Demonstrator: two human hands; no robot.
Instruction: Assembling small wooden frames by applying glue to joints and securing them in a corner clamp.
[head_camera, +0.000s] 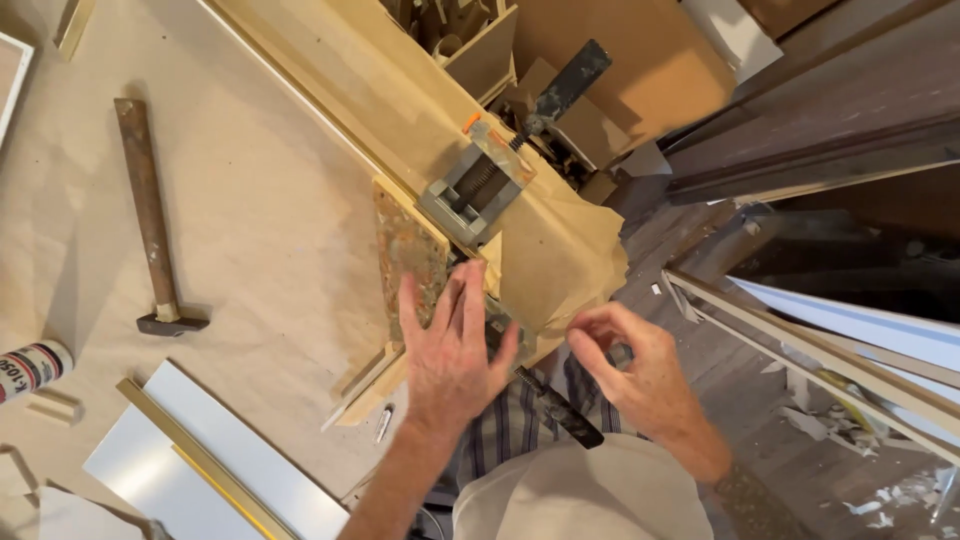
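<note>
Here, left hand (455, 350) flat on corner vise (440, 270) | right hand (640, 365) pinched, empty, apart | hammer (150, 220) aside

Open paper left; vise (478, 190) ahead, hammer (152, 222) aside

Single head-worn camera, looking steeply down from above, close over the paper-covered workbench (250, 220) filling the left and centre of the frame, bench edge running diagonally, floor (800, 440) at lower right, wearer's own torso at the bottom edge.
</note>
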